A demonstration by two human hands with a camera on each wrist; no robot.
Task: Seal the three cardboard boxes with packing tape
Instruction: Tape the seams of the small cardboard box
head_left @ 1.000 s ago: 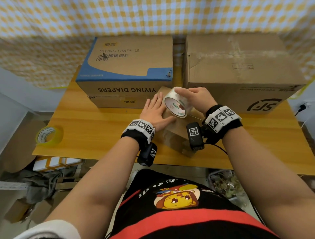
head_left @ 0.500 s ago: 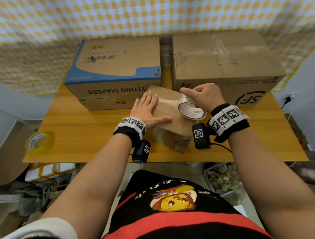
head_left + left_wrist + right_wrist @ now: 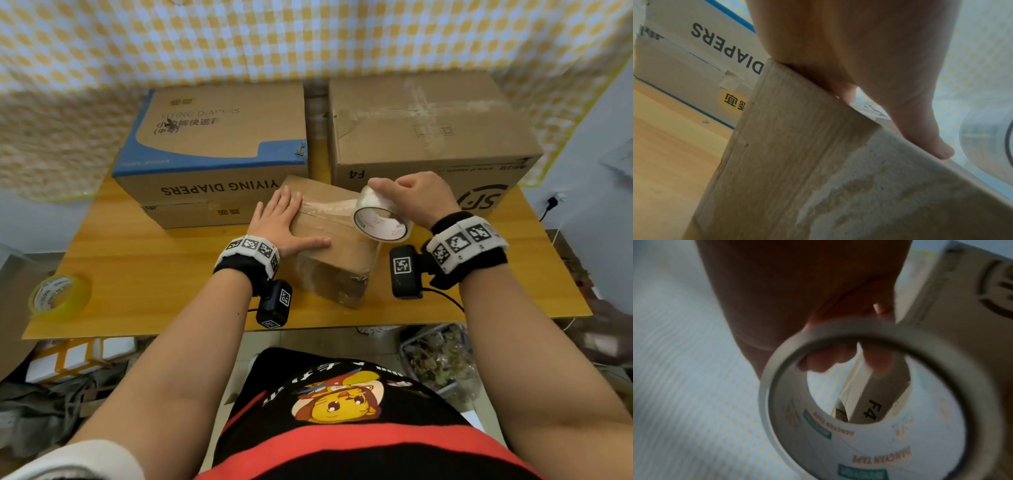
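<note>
A small brown cardboard box [image 3: 329,260] sits mid-table, its side filling the left wrist view [image 3: 818,162]. My left hand [image 3: 284,222] lies flat on the box's top, fingers straight, thumb [image 3: 920,129] along the edge. My right hand [image 3: 411,195] grips a clear packing tape roll [image 3: 382,219] at the box's right edge, fingers hooked through the core [image 3: 869,402]. A clear tape strip [image 3: 325,207] runs across the lid from my left fingers to the roll. Behind stand a blue-topped diapers box [image 3: 219,137] and a plain brown box [image 3: 428,126].
A yellow tape roll [image 3: 58,296] lies at the table's front-left corner. The wooden table [image 3: 137,267] has bare surface left of the small box. Checked cloth hangs behind the boxes. Clutter and a bin lie on the floor below the front edge.
My right hand has drawn the roll from the box's left part to its right edge, laying tape across the lid. The left hand stays pressed on the box.
</note>
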